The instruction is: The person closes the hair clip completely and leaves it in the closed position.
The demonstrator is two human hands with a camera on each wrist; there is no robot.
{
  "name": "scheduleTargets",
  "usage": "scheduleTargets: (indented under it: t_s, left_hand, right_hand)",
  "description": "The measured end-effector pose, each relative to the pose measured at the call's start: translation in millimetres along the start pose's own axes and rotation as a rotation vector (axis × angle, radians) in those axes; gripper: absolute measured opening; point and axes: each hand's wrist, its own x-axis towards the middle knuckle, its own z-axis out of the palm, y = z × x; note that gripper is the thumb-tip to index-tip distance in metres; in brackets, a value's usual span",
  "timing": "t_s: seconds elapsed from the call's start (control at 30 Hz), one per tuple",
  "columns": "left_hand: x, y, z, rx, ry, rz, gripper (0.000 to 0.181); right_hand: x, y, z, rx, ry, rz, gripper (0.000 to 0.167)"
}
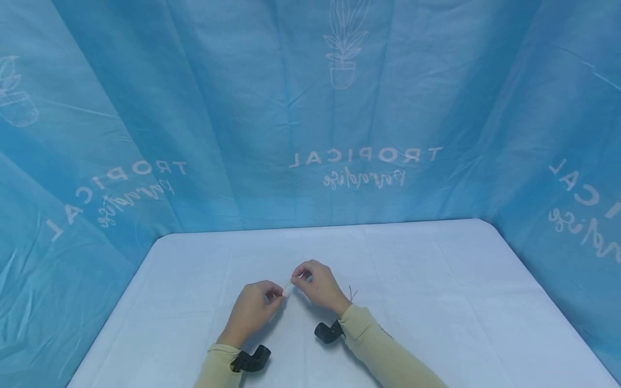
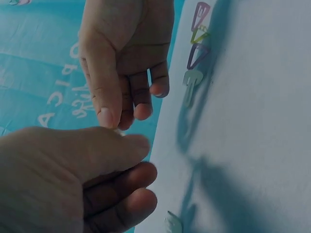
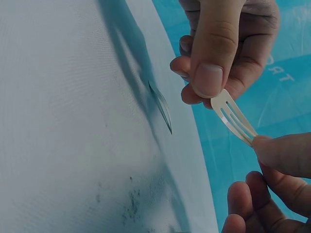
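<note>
Right wrist view's clearest: left hand (image 1: 254,308) and right hand (image 1: 319,286) pinch opposite ends of a cream clip (image 3: 234,118), probably mid-adjustment, so next calls for a light touch imo.

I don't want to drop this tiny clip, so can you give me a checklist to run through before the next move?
1. Left hand pinching one end of the cream clip: ok.
2. Right hand pinching the opposite end: ok.
3. Cream clip lifted off the table: ok, it is held between both hands.
4. Cream clip snapped shut: cannot tell from these angles.
5. Purple clip linked to the pale green clip: cannot tell; they line up end to end.
6. Thin dark-edged clip clear of both hands: ok, it is on the table.
</note>
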Motion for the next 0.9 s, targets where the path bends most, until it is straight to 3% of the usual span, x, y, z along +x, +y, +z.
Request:
scheduleTargets:
  t_s: [0.2, 0.5, 0.9]
  left_hand:
    - [-0.5, -0.8, -2.1, 0.021, -0.034, 0.048, 0.009]
    - [-0.6, 2.9, -4.2, 0.091, -0.062, 0.008, 0.010]
    - [-3.2, 0.1, -4.4, 0.122, -0.039, -0.022, 0.012]
  right_hand:
    - [-2.1, -1, 1, -0.001, -0.014, -0.003, 0.004]
    - [0.6, -5, 6, 0.037, -0.038, 0.008, 0.004]
    - [4.7, -8, 11, 0.041, -0.036, 0.017, 0.007]
